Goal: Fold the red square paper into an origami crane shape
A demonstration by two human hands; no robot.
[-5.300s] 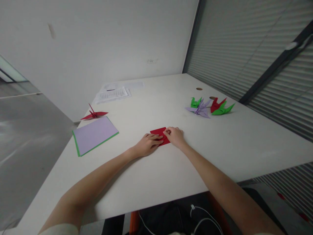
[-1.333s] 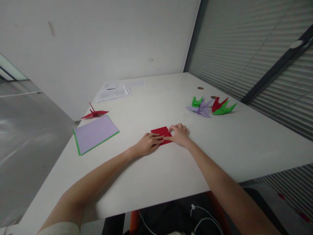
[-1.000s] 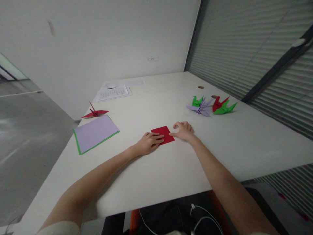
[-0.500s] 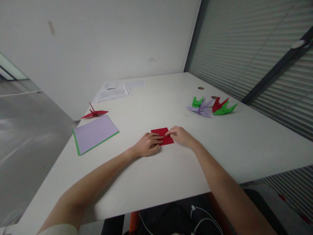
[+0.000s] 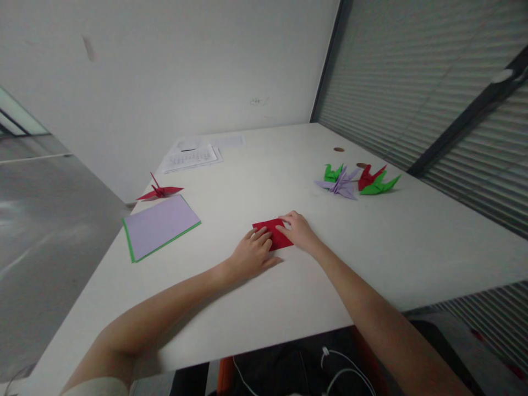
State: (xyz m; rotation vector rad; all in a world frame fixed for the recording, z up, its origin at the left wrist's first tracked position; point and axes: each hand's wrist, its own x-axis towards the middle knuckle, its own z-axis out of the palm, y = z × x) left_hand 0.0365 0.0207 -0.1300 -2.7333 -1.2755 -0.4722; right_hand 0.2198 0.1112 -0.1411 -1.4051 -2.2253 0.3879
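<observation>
A folded square of red paper [image 5: 274,231] lies on the white table in front of me, its edges slightly skewed to the table's front. My left hand [image 5: 256,250] rests palm down at its left side, fingertips on the paper and thumb stretched out on the table just below it. At the upper right corner, my right hand [image 5: 297,231] has the paper between thumb and forefinger; the thumb lies over the red surface. The underside of the paper and its inner folds are hidden.
Purple and green paper sheets [image 5: 163,225] lie at left, with a red paper crane [image 5: 160,191] behind them. Printed sheets [image 5: 192,158] are at the far left. At right stand a purple crane [image 5: 340,184], a red crane [image 5: 369,177] and green cranes [image 5: 378,185].
My left hand has drawn back slightly, its thumb now stretched out. My right hand has turned from touching the paper's middle to its far right corner. The paper has shifted slightly towards me.
</observation>
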